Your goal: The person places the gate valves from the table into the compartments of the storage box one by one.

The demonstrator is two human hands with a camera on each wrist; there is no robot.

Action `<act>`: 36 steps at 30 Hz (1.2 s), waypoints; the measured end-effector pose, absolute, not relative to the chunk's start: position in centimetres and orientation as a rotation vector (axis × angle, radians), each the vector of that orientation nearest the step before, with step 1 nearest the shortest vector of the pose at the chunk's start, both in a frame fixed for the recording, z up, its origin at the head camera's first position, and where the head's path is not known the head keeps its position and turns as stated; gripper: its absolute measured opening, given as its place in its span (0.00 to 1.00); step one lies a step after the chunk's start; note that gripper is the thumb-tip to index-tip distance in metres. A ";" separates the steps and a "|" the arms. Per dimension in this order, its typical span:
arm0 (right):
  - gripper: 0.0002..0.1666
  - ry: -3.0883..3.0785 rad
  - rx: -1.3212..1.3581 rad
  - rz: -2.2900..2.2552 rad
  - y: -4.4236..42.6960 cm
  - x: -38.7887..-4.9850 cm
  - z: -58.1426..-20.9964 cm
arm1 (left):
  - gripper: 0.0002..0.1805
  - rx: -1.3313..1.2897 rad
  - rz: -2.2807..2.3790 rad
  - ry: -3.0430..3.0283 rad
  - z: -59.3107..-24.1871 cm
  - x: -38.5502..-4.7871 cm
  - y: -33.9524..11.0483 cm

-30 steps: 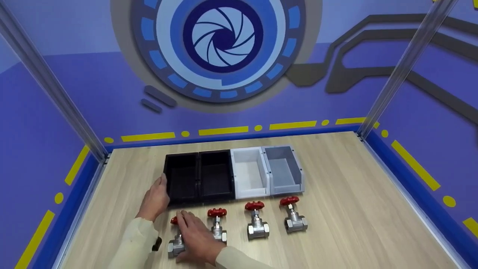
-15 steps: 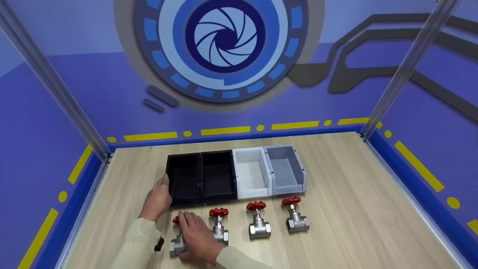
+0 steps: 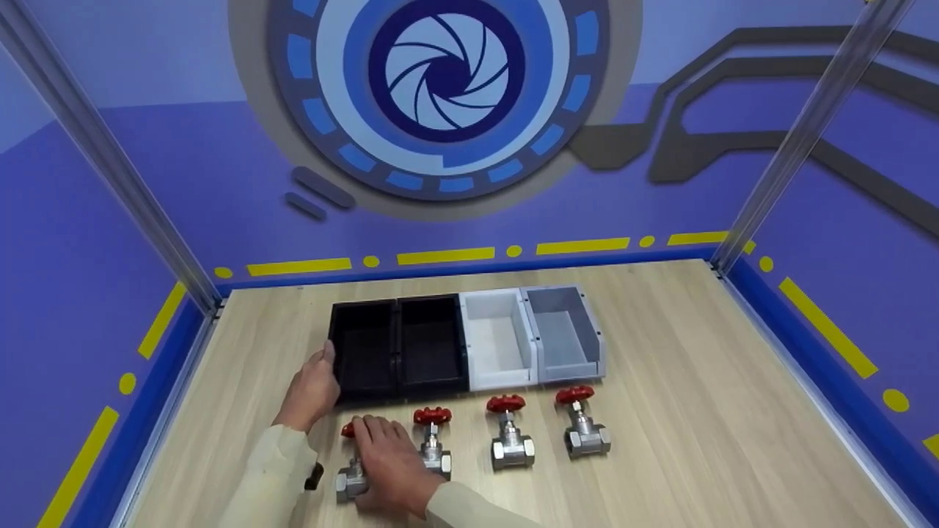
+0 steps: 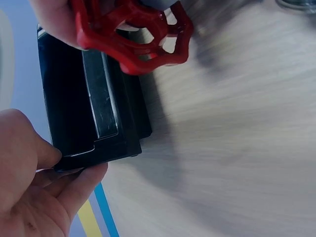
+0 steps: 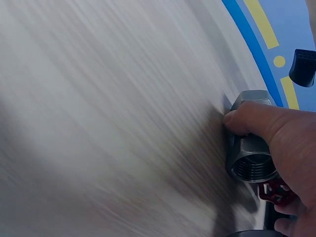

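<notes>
In the head view, my left hand (image 3: 308,390) is at the left side of the leftmost black bin (image 3: 364,350). The left wrist view has its thumb on the bin's rim (image 4: 81,160) and its fingers against the outside, pinching the wall. My right hand (image 3: 392,462) grips the leftmost gate valve (image 3: 351,484), mostly covering it. In the right wrist view the thumb lies across the valve's steel body (image 5: 254,165), above its threaded opening. Its red handwheel (image 4: 133,37) shows close to the bin in the left wrist view.
Beside that bin stand another black bin (image 3: 431,345), a white bin (image 3: 502,378) and a grey bin (image 3: 563,341), in one row. Three more red-wheeled valves lie in front: one (image 3: 433,433) partly behind my right hand, another (image 3: 512,447), and the rightmost (image 3: 587,436).
The whole scene has shifted slightly right in the head view. Both hands keep the same holds, and the bins and valves stay in place relative to one another.
</notes>
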State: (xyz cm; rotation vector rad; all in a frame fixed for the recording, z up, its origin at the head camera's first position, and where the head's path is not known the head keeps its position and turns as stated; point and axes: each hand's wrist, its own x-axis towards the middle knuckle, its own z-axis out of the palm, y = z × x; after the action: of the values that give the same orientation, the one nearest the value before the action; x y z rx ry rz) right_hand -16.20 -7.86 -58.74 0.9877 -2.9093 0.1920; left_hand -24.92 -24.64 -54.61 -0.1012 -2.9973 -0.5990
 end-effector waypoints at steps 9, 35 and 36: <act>0.66 -2.920 0.994 0.165 -7.8 -16.4 -58.6 | 0.28 -0.171 -0.546 -3.013 -54.2 -25.0 -24.9; 0.64 -2.834 1.018 0.211 -7.8 -17.2 -57.9 | 0.20 -0.075 -0.640 -3.026 -53.9 -25.5 -24.9; 0.64 -2.833 1.027 0.206 -7.8 -17.3 -57.7 | 0.20 -0.072 -0.644 -3.019 -53.9 -25.5 -24.9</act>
State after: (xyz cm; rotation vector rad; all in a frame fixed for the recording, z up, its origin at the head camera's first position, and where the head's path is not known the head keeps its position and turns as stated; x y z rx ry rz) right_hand -17.26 -7.83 -57.74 1.0269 -2.8332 0.2064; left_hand -25.52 -24.88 -53.87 -0.0717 -3.0188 -0.6439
